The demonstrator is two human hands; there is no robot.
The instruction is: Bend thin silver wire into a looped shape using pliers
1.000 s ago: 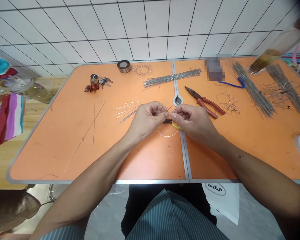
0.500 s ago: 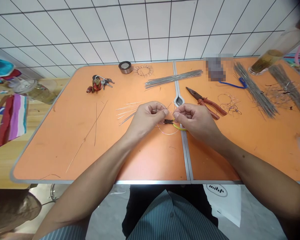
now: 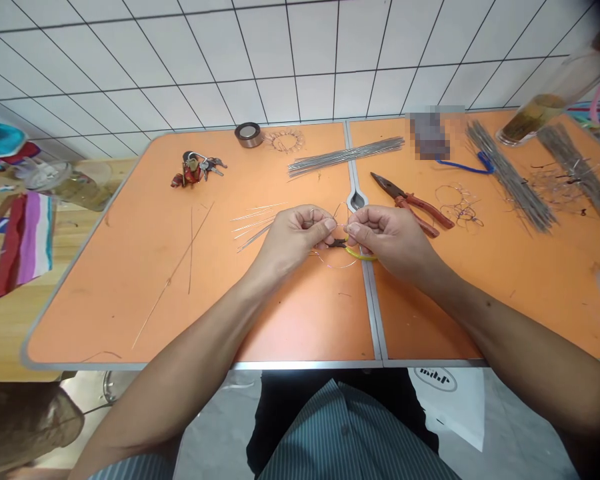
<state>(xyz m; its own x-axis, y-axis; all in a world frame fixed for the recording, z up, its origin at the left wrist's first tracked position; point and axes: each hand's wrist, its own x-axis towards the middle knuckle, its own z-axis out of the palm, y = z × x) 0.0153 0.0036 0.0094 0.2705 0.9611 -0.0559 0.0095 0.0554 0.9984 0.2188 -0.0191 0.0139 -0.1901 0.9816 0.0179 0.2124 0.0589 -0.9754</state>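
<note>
My left hand (image 3: 307, 230) and my right hand (image 3: 375, 230) are close together above the table's middle, fingertips pinched on a thin metal wire (image 3: 341, 205). Its loop rises between them; the ends are hidden by my fingers. Small pliers with yellow handles (image 3: 361, 256) lie on the table just under the hands, partly covered. A curved wire (image 3: 337, 267) rests in front of them. Left of my left hand several straight wires (image 3: 253, 227) are spread out. Behind my right hand lie larger pliers with red handles (image 3: 420, 205).
On the orange table (image 3: 290, 327) are a tape roll (image 3: 249, 135), keys (image 3: 200, 168), a wire ring (image 3: 285, 141) and wire bundles (image 3: 347, 155), (image 3: 513, 177). Bent wires (image 3: 457, 205) lie right of the red pliers. A glass with liquid (image 3: 533, 119) stands at the back right.
Both hands stay almost in place, still pinching the wire, with only small finger shifts. The whole view has moved very slightly.
</note>
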